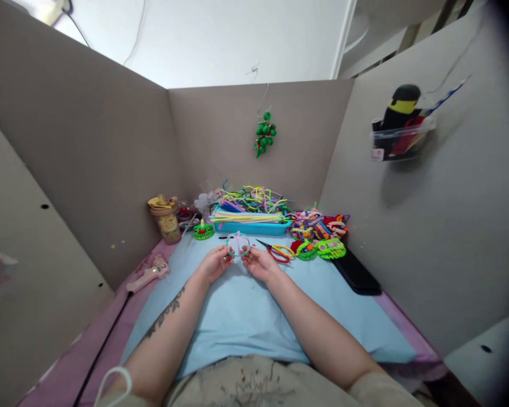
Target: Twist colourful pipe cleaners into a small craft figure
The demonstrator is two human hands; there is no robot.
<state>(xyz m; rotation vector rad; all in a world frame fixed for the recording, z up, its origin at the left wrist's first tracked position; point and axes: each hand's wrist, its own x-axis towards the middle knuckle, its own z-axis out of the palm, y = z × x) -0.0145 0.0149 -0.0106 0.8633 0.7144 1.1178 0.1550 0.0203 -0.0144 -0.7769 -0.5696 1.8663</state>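
Head cam looks down at both forearms stretched out over a light blue mat [246, 316], hands close together near its far end. The left hand [214, 263] and right hand [261, 263] each pinch one side of a small pipe-cleaner ring [238, 244], fingers closed on it, held just above the mat. Right behind it sits a blue tray [251, 227] stuffed with colourful pipe cleaners [248, 212]. The ring itself is fuzzy, teal and pink, with strands crossing the middle. Red-handled scissors [277, 251] lie just beside the right hand
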